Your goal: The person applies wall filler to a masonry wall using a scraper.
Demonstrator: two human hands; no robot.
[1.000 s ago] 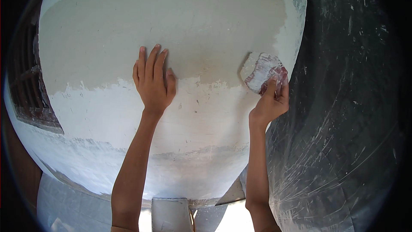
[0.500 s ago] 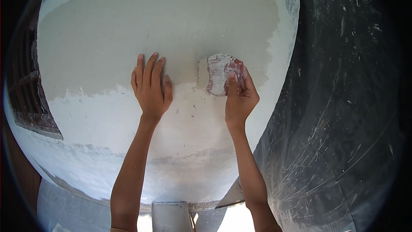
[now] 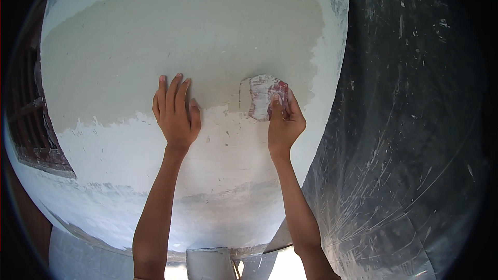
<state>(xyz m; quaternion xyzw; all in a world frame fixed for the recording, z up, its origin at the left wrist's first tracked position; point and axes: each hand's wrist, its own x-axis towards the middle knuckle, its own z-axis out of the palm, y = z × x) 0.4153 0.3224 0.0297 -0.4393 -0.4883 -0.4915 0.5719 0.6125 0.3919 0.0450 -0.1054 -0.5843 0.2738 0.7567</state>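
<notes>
My right hand (image 3: 286, 124) grips a putty spreader (image 3: 261, 98), thumb on top and fingers behind its right side. Dried white putty coats the spreader's reddish body, and its thin pale left edge lies against a smooth curved panel (image 3: 129, 150). Across the panel's upper part spreads a grey patch of putty (image 3: 176, 26), with a ragged lower border near both hands. To the left of the spreader, my left hand (image 3: 175, 116) rests flat on that border, its fingers stretched out and holding nothing.
Dark sheeting (image 3: 394, 124) with white splashes and scratches hangs along the right. At the far left is a dark slatted opening (image 3: 39, 119) beside the panel. A grey box-shaped piece (image 3: 210, 263) sits below the panel's bottom edge, between my forearms.
The view has shifted a little, so the panel sits lower and further left. Relative to the panel, the spreader has slid slightly right; my left hand stays nearly in place.
</notes>
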